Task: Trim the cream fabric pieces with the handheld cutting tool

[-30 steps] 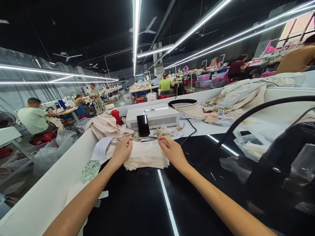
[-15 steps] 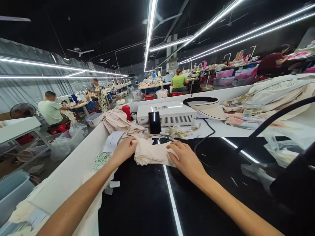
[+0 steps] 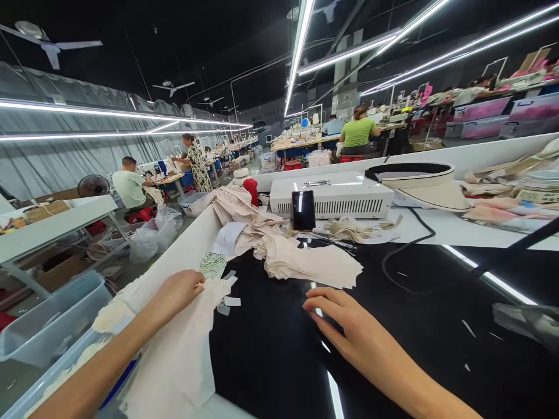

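My left hand (image 3: 181, 289) is closed at the top edge of a pale cloth piece (image 3: 179, 349), which drapes down the left side of the black table (image 3: 266, 343). My right hand (image 3: 345, 320) hovers over the black surface, fingers apart and holding nothing. Beyond it lies a stack of cream fabric pieces (image 3: 314, 265). Left of that stack are a white paper label (image 3: 229, 237) on folded pinkish fabric (image 3: 244, 209) and a bundle of light green elastic loops (image 3: 213, 265). Small white tags (image 3: 231, 301) lie near the cloth's edge.
Behind the stack, a phone (image 3: 303, 210) leans against a white vented box (image 3: 336, 198). A sun visor (image 3: 423, 183), black cable (image 3: 386, 270) and clear jar (image 3: 539, 189) are to the right. Blue bins (image 3: 56, 326) stand at left. Several people work at sewing tables further back.
Both hands have left the cream stack. My left hand has moved down and left to the draped cloth; my right hand has come nearer. The view has turned left.
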A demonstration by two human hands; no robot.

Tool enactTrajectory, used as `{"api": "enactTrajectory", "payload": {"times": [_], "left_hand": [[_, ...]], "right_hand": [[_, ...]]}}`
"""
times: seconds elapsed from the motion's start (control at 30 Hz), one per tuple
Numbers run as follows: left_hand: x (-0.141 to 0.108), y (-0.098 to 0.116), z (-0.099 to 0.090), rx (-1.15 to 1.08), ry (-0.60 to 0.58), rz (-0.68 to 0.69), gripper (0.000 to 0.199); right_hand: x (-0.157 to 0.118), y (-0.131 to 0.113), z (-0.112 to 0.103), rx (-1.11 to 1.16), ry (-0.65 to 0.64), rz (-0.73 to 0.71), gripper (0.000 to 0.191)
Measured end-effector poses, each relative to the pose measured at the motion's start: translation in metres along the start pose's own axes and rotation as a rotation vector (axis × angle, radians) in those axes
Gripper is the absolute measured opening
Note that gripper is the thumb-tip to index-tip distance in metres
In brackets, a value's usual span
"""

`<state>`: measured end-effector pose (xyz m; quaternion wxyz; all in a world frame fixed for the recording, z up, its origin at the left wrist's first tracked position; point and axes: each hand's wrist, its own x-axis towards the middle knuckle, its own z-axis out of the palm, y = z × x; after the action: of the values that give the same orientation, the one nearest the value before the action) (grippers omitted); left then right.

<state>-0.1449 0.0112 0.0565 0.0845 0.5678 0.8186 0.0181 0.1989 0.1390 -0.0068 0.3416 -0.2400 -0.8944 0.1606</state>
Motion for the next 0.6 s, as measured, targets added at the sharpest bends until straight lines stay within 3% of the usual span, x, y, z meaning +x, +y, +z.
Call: {"api": "enactTrajectory", "payload": {"times": [0.3,0.6], "left_hand": [[0.004,-0.006,0.028,-0.115,0.065,0.147,0.028],[0.008,-0.007,0.039,-0.218,0.113,0.211,0.026]], "right_hand": [[-0.010,-0.011,0.008,0.037,-0.075,0.020,0.023],[-0.015,-0.015,0.015,0.079,-0.176,0.050,0.024]]}}
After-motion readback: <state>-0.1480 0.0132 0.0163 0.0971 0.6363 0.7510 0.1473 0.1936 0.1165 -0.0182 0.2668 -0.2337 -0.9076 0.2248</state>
